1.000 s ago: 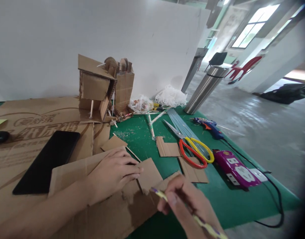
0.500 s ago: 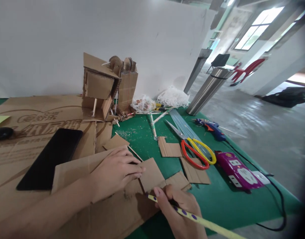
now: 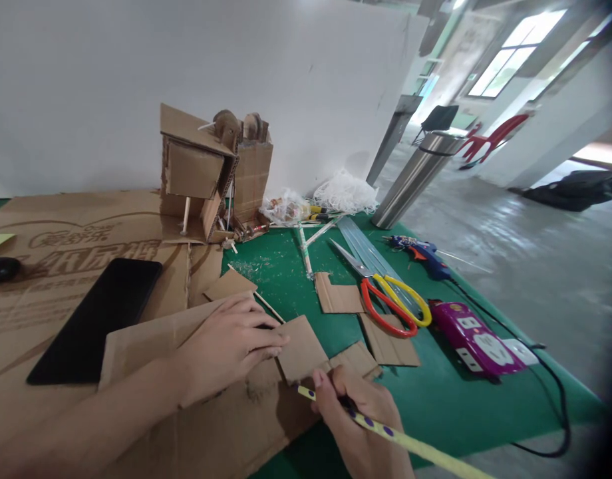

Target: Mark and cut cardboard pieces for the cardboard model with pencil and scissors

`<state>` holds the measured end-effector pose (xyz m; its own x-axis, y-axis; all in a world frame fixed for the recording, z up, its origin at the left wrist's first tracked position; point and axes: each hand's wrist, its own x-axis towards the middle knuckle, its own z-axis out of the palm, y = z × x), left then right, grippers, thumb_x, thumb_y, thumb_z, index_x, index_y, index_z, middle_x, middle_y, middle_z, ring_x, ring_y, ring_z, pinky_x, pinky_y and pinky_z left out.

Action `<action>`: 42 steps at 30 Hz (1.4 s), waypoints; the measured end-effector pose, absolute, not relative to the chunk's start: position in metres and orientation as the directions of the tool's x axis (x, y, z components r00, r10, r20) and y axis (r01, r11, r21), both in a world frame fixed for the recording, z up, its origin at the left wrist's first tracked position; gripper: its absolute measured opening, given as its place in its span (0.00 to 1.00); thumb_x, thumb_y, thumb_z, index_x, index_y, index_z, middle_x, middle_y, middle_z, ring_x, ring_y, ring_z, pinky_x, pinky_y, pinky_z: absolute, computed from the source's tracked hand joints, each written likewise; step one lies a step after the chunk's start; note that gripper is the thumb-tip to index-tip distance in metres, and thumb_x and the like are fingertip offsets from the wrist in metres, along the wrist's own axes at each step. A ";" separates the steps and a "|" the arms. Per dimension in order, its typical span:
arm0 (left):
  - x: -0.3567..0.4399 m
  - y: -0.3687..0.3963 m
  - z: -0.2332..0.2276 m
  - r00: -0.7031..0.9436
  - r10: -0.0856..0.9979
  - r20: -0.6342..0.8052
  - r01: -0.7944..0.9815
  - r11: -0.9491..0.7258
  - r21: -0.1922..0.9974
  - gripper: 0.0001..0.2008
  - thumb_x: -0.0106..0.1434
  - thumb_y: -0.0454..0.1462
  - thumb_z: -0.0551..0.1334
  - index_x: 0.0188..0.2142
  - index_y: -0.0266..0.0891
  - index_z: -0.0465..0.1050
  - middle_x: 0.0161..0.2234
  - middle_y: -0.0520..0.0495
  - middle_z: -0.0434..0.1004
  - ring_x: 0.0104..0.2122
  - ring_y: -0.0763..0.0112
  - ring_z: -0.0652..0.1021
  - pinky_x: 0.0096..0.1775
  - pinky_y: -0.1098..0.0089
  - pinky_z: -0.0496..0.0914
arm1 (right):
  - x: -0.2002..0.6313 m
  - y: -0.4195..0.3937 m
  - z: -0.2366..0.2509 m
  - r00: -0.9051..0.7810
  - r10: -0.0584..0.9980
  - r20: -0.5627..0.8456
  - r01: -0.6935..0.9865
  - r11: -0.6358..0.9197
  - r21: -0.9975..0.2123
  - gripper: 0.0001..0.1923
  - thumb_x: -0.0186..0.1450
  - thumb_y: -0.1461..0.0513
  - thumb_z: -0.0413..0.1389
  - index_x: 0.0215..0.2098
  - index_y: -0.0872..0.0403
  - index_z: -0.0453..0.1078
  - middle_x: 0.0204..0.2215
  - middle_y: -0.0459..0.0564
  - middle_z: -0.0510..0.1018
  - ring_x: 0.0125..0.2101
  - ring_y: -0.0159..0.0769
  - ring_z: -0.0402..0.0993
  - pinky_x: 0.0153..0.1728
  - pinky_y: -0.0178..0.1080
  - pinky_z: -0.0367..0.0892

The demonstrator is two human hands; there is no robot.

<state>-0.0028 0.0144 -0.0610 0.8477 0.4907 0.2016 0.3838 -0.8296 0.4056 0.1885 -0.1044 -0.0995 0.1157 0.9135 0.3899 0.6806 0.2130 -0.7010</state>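
Left hand (image 3: 226, 349) lies flat, fingers together, pinning the small cardboard square (image 3: 301, 347) on the big sheet (image 3: 211, 426). Right hand (image 3: 358, 416) pinches a pencil (image 3: 386, 432), tip at the square's near edge, shaft running back right.

Green mat (image 3: 286, 279) bare between cardboard model (image 3: 211, 179) and cut cardboard pieces (image 3: 338, 297): open lane, only thin stick (image 3: 266, 305) crossing. Right side crowded: scissors (image 3: 386, 299), glue gun (image 3: 420, 253), power strip (image 3: 473, 336) with trailing cable (image 3: 555, 392). Phone (image 3: 94, 319) blocks left. Steel flask (image 3: 413, 179) at far edge.
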 end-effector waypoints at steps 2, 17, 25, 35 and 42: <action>-0.003 0.014 -0.061 0.846 0.495 0.196 0.390 -0.827 0.405 0.11 0.70 0.38 0.60 0.47 0.49 0.79 0.43 0.51 0.82 0.41 0.64 0.75 0.47 0.61 0.66 | 0.188 -0.104 -0.099 0.081 0.911 0.405 0.671 0.251 -0.697 0.23 0.69 0.61 0.52 0.18 0.51 0.51 0.11 0.38 0.65 0.12 0.24 0.61 0.15 0.26 0.56; -0.002 0.014 -0.063 0.841 0.506 0.192 0.405 -0.824 0.395 0.10 0.69 0.38 0.60 0.47 0.49 0.79 0.43 0.53 0.82 0.41 0.64 0.74 0.46 0.62 0.65 | 0.191 -0.106 -0.097 0.097 0.891 0.443 0.703 0.253 -0.664 0.21 0.70 0.63 0.51 0.19 0.50 0.51 0.12 0.37 0.62 0.12 0.23 0.60 0.16 0.26 0.56; -0.002 0.014 -0.062 0.845 0.501 0.188 0.403 -0.826 0.395 0.10 0.69 0.38 0.60 0.47 0.49 0.79 0.44 0.53 0.82 0.41 0.63 0.73 0.46 0.61 0.65 | 0.189 -0.105 -0.093 0.114 0.869 0.482 0.709 0.269 -0.652 0.22 0.68 0.64 0.52 0.19 0.50 0.49 0.13 0.36 0.57 0.13 0.23 0.55 0.15 0.27 0.53; -0.002 0.015 -0.062 0.839 0.499 0.214 0.392 -0.829 0.398 0.10 0.70 0.38 0.59 0.46 0.49 0.79 0.42 0.52 0.82 0.41 0.65 0.74 0.47 0.63 0.66 | 0.191 -0.105 -0.095 0.179 0.837 0.517 0.753 0.222 -0.619 0.21 0.69 0.65 0.51 0.19 0.51 0.51 0.13 0.37 0.59 0.12 0.23 0.57 0.16 0.27 0.54; -0.002 0.014 -0.062 0.842 0.496 0.212 0.391 -0.832 0.394 0.11 0.70 0.38 0.59 0.46 0.48 0.79 0.42 0.51 0.83 0.41 0.64 0.74 0.48 0.61 0.67 | 0.191 -0.106 -0.095 0.207 0.839 0.504 0.758 0.188 -0.624 0.22 0.68 0.65 0.52 0.19 0.50 0.49 0.13 0.36 0.57 0.13 0.24 0.56 0.16 0.28 0.54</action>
